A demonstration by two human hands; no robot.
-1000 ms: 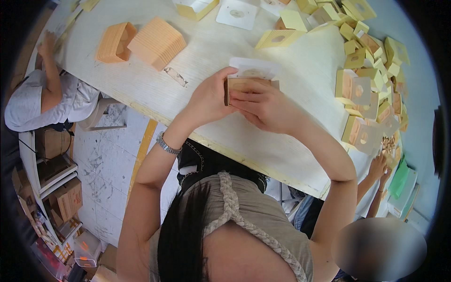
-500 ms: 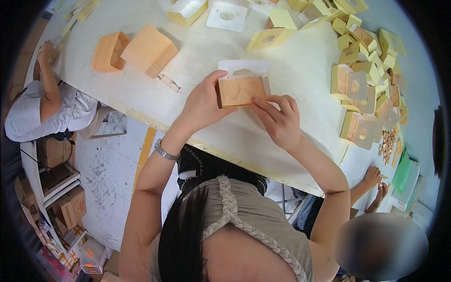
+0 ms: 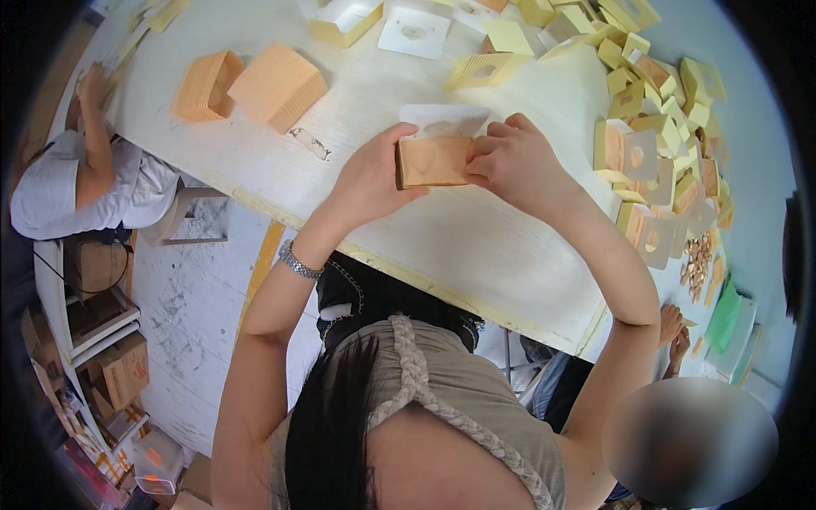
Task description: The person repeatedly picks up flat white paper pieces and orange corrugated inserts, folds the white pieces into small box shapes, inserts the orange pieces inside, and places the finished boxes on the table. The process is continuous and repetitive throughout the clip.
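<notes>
White worktop spreads before me, with two stacks of orange inserts to the left, probably set apart so they don't mix with the folded boxes. Nearer me, over the worktop, is the small box, its white lid raised and leaning away, which keeps its opening facing me. My left hand has its grip closed around the left end, thumb near the top corner and fingers below, seemingly to steady it. An orange insert lies across the opening. My right hand bunches its fingers at the right end; whether that grip pinches anything, I cannot tell. Yellow boxes heap up at far right, perhaps to free working space.
</notes>
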